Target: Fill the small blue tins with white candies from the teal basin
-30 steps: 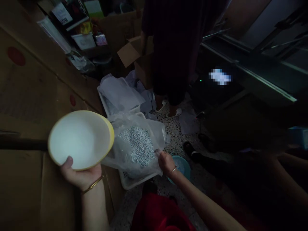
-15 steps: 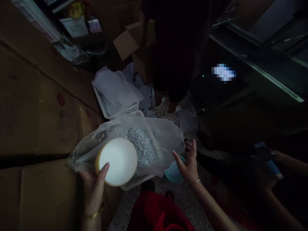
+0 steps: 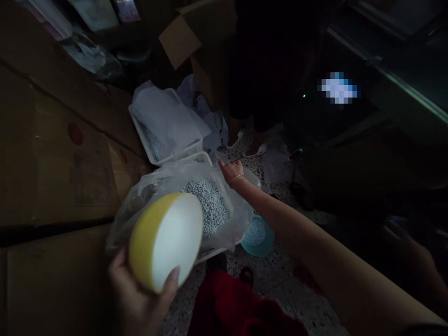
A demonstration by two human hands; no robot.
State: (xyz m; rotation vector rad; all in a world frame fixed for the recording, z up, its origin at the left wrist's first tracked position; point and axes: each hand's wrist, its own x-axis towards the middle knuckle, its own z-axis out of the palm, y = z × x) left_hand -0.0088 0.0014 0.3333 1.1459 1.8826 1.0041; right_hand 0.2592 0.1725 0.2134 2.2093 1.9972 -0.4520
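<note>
left hand (image 3: pixel 140 298) grips bowl (image 3: pixel 164 240) | right hand (image 3: pixel 231 171) apparently touching bag (image 3: pixel 196 186)

Dim room, speckled floor (image 3: pixel 280 275), stacked cardboard boxes (image 3: pixel 52 154) at left.

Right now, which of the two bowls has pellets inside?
The small blue bowl on the floor holds pellets; the yellow bowl in the left hand is empty and tilted.

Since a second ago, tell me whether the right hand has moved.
Yes. The right hand has gone from the near edge of the clear bag of pellets to its far edge, away from the blue bowl on the floor.
</note>
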